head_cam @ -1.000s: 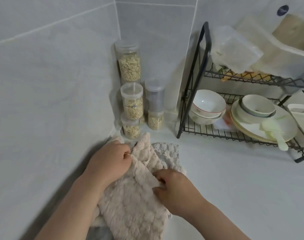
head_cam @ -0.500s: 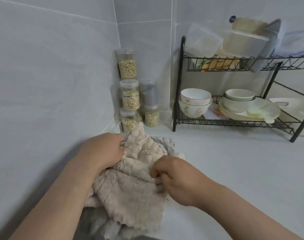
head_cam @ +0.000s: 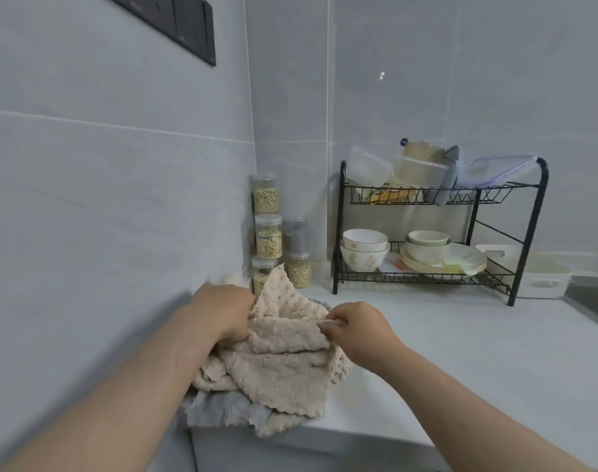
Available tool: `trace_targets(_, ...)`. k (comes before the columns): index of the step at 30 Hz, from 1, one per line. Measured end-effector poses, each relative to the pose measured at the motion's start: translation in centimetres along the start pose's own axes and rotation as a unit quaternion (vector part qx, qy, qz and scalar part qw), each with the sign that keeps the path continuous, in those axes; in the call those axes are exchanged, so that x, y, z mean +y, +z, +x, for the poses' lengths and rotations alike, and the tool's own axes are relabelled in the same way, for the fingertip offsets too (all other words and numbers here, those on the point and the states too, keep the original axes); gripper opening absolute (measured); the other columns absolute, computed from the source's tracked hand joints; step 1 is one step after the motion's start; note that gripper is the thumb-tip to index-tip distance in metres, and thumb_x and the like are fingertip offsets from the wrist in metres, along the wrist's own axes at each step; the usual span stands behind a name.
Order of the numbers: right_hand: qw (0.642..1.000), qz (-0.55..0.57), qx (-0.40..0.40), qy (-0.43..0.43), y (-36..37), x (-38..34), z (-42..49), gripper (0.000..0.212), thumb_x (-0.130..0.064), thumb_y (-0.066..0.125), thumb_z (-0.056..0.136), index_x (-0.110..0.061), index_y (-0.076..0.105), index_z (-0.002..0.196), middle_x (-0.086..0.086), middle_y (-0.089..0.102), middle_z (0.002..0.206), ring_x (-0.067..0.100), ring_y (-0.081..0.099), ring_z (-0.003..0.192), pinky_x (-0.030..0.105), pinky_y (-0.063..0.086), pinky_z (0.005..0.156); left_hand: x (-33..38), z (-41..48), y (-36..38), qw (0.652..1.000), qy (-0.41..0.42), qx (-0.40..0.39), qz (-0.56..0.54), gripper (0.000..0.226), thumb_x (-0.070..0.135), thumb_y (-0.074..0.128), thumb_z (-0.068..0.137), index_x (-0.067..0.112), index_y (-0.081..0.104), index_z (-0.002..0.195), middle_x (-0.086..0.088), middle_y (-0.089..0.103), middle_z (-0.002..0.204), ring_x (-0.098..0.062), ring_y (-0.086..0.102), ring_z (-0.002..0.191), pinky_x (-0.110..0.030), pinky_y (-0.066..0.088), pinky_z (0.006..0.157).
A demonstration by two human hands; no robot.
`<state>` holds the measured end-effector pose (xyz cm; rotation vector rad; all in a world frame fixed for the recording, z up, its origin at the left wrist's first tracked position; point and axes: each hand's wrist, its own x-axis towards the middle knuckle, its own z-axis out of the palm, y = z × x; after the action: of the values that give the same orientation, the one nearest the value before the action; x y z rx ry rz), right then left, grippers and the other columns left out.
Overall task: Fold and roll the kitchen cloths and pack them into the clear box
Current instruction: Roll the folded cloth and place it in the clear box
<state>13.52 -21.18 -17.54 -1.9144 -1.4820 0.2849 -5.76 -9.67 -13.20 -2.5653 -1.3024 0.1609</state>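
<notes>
A beige fluffy kitchen cloth [head_cam: 284, 366] lies crumpled at the table's [head_cam: 461, 362] 7 o'clock corner, its upper edge lifted with one corner pointing to 12 o'clock, over a grey cloth [head_cam: 222, 412] underneath.

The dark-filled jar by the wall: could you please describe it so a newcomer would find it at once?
Start at the black dish rack and look left to the jars stacked in the wall corner. The dark-filled jar tops the shorter stack nearest the rack; every other jar holds pale grain.
</notes>
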Motion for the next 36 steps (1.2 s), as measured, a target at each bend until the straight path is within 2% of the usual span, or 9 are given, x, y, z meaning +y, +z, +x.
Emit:
trace_targets(4,0.999,0.018,0.027,0.025,-0.2,-0.6,0.1,0.02,-0.024,0.056,0.093,-0.018,0.073,0.101,0.001,0.073,0.089,0.009,0.055,0.056,0.019,0.043,0.05,-0.8,-1.5,0.3,0.999,-0.024,0.037,-0.016,0.01,0.012,0.051,0.078,0.022,0.052,0.079,0.006,0.052,0.077,-0.017,0.056,0.075,-0.032,0.046,0.064)
trace_targets(7,0.996,-0.07,0.048,0.0,0.8,-0.9,-0.3,0.031,-0.029,0.052,0.095,-0.024,0.063,0.123,0.0,0.06,0.122,0.017,0.06,0.097,0.028,0.05,0.081,-0.8,-2.3,0.9,0.998,-0.034,0.049,-0.037,0.009,0.014,0.053,0.081,0.022,0.056,0.08,0.006,0.055,0.079,-0.015,0.056,0.072,-0.031,0.047,0.065)
trace_targets(10,0.977,-0.189,0.012,-0.096,2.1,-2.0,-1.1,0.035,-0.047,0.045,0.095,-0.029,0.067,0.115,-0.004,0.054,0.123,0.02,0.046,0.114,0.035,0.039,0.1,-0.4,-2.7,1.7,0.996,-0.031,0.039,-0.068,0.009,0.02,0.054,0.085,0.025,0.048,0.09,0.007,0.059,0.087,-0.014,0.057,0.076,-0.031,0.048,0.065)
trace_targets(13,0.978,-0.191,-0.021,-0.083,3.0,-3.1,-1.5,0.028,-0.046,0.051,0.092,-0.024,0.069,0.094,-0.002,0.06,0.104,0.02,0.051,0.101,0.033,0.042,0.091,0.2,-2.9,1.9,0.996,-0.025,0.045,-0.071,0.018,0.013,0.052,0.083,0.026,0.043,0.093,0.003,0.06,0.098,-0.018,0.056,0.083,-0.032,0.044,0.067)
trace_targets(16,0.994,-0.097,-0.036,-0.043,3.0,-3.7,-1.6,0.009,-0.026,0.053,0.095,-0.02,0.055,0.089,-0.002,0.061,0.089,0.02,0.056,0.085,0.033,0.05,0.074,0.7,-2.9,1.7,0.996,0.005,0.074,-0.056,0.034,0.006,0.053,0.08,0.023,0.048,0.108,0.0,0.055,0.113,-0.022,0.053,0.106,-0.037,0.043,0.087)
trace_targets(19,0.995,-0.065,-0.027,-0.064,2.4,-4.3,-2.1,0.01,-0.023,0.047,0.098,-0.022,0.043,0.089,-0.006,0.053,0.079,0.014,0.048,0.071,0.03,0.039,0.06,0.9,-2.9,1.3,0.994,0.042,0.064,-0.082,0.051,0.005,0.055,0.074,0.033,0.051,0.116,0.005,0.055,0.117,-0.022,0.049,0.115,-0.041,0.035,0.1)
trace_targets(27,0.999,0.03,0.01,0.019,1.5,-3.8,-1.9,0.015,-0.03,0.056,0.092,-0.019,0.047,0.092,-0.002,0.056,0.08,0.013,0.048,0.064,0.025,0.041,0.052,1.9,-4.2,-1.4,0.998,0.037,0.031,-0.044,0.013,0.008,0.052,0.075,0.019,0.045,0.071,0.002,0.044,0.069,-0.015,0.043,0.06,-0.028,0.031,0.057)
trace_targets(32,0.989,0.132,0.058,0.045,0.1,-3.2,-2.0,0.02,-0.032,0.067,0.085,-0.013,0.06,0.087,-0.002,0.06,0.075,0.012,0.053,0.065,0.026,0.042,0.056,1.8,-3.6,-1.7,0.976,0.019,-0.029,-0.214,0.014,0.024,0.059,0.066,0.022,0.051,0.077,0.002,0.056,0.086,-0.014,0.055,0.075,-0.03,0.045,0.06)
trace_targets(36,0.973,0.216,0.079,0.009,-1.8,-3.7,-2.3,0.015,-0.029,0.072,0.085,-0.017,0.068,0.077,-0.005,0.063,0.068,0.009,0.055,0.065,0.022,0.045,0.059,2.2,-3.5,-2.8,0.885,0.026,-0.061,-0.461,0.026,0.05,0.059,0.069,0.025,0.057,0.075,0.005,0.06,0.087,-0.012,0.057,0.083,-0.03,0.045,0.077)
